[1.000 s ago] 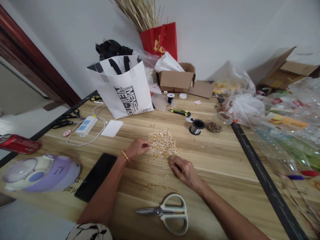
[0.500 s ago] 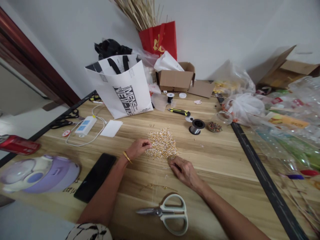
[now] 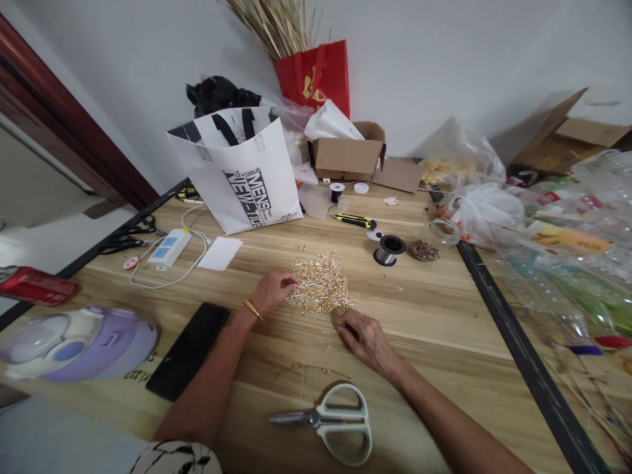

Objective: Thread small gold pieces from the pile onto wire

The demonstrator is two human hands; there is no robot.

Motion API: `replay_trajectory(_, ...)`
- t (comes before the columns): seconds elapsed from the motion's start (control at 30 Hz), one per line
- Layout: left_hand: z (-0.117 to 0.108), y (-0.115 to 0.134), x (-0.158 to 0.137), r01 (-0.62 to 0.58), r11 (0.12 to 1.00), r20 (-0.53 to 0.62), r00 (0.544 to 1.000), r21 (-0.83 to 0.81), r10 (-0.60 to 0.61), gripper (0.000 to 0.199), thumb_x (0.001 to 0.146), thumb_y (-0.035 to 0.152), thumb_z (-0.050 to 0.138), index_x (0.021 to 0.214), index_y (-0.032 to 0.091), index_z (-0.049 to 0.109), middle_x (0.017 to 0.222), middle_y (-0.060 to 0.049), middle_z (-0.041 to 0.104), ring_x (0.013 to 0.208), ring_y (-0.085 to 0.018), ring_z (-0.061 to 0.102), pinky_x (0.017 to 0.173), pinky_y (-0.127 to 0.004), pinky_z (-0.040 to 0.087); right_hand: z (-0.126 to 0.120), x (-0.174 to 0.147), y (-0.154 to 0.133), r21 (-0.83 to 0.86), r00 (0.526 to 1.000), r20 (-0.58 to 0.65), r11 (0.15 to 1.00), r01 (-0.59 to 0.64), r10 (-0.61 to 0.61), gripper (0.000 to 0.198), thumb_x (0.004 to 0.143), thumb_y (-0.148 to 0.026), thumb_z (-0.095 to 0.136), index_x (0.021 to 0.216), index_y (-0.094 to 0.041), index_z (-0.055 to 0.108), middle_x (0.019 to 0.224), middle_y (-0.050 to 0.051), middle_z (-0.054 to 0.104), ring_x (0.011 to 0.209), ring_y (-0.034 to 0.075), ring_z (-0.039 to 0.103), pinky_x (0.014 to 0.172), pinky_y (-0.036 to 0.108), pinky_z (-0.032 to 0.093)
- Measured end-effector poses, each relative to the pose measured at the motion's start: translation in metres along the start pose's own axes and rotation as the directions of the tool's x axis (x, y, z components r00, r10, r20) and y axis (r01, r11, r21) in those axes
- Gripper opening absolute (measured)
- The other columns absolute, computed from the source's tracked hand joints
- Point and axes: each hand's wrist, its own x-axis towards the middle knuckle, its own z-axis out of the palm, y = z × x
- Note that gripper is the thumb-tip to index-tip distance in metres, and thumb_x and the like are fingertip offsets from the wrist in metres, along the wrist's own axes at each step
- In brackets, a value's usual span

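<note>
Tiny, shiny gold-and-clear beads (image 3: 323, 283) lie heaped between the bare left hand (image 3: 271, 291) and bare right hand (image 3: 368, 337), fingers curled; whether they grip anything, I cannot tell

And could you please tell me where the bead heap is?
In the head view, the bead heap lies centrally, between the left hand and right hand, beyond the white-handled scissors.

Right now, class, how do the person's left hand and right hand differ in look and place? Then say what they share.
The left hand has a gold-coloured bangle at its wrist; the right hand has none. The left hand is at the left edge of the bead pile, the right hand at its near right corner, closer to the scissors. Both are ungloved, with bent fingers; whether either pinches a bead is too small to tell.
</note>
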Motion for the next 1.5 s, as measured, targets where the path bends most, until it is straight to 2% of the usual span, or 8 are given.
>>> replay_trajectory(0.1,0.006,0.001,0.001,-0.037,0.997,-0.049,0.998,0.07,0.041,0.008,0.075,0.016,0.06,0.076,0.016,0.067,0.08,-0.003,0.067,0.077,-0.015,0.059,0.073,-0.025,0.044,0.0,0.0,-0.001,-0.009,1.0,0.005,1.0,-0.01,0.01,0.014,0.09,-0.017,0.043,0.079,-0.02,0.051,0.073,0.002,0.057,0.064,0.014,0.053,0.059,0.024,0.039)
replay_trajectory(0.23,0.013,0.001,0.001,-0.071,0.979,-0.029,0.997,0.192,0.078,0.007,0.076,0.018,0.061,0.076,0.016,0.067,0.077,-0.004,0.062,0.081,-0.018,0.055,0.077,-0.029,0.042,-0.001,0.0,-0.002,-0.002,1.0,0.009,1.0,-0.018,0.018,0.014,0.09,-0.016,0.043,0.079,-0.02,0.051,0.074,0.002,0.057,0.066,0.014,0.053,0.06,0.024,0.039)
replay_trajectory(0.37,0.018,0.001,0.0,-0.113,0.967,-0.026,0.992,0.23,0.122,0.011,0.08,0.018,0.056,0.074,0.016,0.065,0.077,-0.004,0.06,0.083,-0.018,0.053,0.078,-0.029,0.041,-0.001,0.0,-0.002,-0.001,1.0,0.016,1.0,-0.021,0.021,0.013,0.09,-0.015,0.043,0.08,-0.019,0.051,0.074,0.002,0.057,0.066,0.014,0.053,0.061,0.024,0.039)
replay_trajectory(0.47,0.018,0.003,0.001,-0.126,0.975,0.002,0.992,0.182,0.128,0.012,0.08,0.018,0.056,0.072,0.016,0.064,0.073,-0.003,0.061,0.078,-0.017,0.053,0.076,-0.028,0.041,-0.001,0.0,-0.002,-0.001,1.0,0.011,1.0,-0.016,0.016,0.014,0.09,-0.016,0.043,0.079,-0.019,0.051,0.073,0.002,0.057,0.065,0.014,0.053,0.06,0.024,0.04)
replay_trajectory(0.63,0.009,0.004,0.002,-0.055,0.998,0.029,0.998,0.007,0.055,0.01,0.077,0.02,0.058,0.077,0.016,0.067,0.078,-0.003,0.067,0.076,-0.015,0.058,0.072,-0.025,0.044,0.0,0.0,0.0,-0.007,1.0,-0.001,1.0,-0.002,0.002,0.015,0.09,-0.018,0.042,0.08,-0.019,0.052,0.073,0.003,0.058,0.064,0.014,0.053,0.059,0.024,0.04)
replay_trajectory(0.83,-0.001,-0.003,0.001,0.014,0.992,-0.067,0.998,-0.126,-0.023,0.013,0.076,0.025,0.057,0.077,0.016,0.067,0.079,-0.003,0.07,0.075,-0.015,0.062,0.072,-0.025,0.048,0.0,0.0,0.0,0.005,1.0,-0.01,1.0,0.004,-0.004,0.015,0.091,-0.019,0.042,0.08,-0.02,0.052,0.072,0.003,0.058,0.064,0.015,0.054,0.059,0.024,0.041)
replay_trajectory(1.37,-0.011,-0.017,0.002,0.042,0.996,-0.074,0.996,-0.078,-0.047,0.012,0.073,0.024,0.06,0.077,0.015,0.067,0.08,-0.004,0.071,0.074,-0.015,0.063,0.071,-0.025,0.049,0.0,-0.001,0.001,0.008,1.0,0.004,1.0,-0.01,0.01,0.015,0.09,-0.018,0.043,0.078,-0.019,0.052,0.071,0.002,0.056,0.064,0.014,0.053,0.059,0.024,0.04)
replay_trajectory(1.5,-0.012,-0.014,0.001,0.04,0.997,0.022,0.999,-0.065,-0.038,0.013,0.072,0.027,0.062,0.073,0.015,0.067,0.077,-0.004,0.07,0.073,-0.015,0.063,0.071,-0.025,0.048,0.0,0.0,0.001,0.007,1.0,-0.002,1.0,-0.006,0.006,0.015,0.09,-0.018,0.042,0.079,-0.019,0.052,0.071,0.002,0.057,0.064,0.014,0.053,0.06,0.024,0.04)
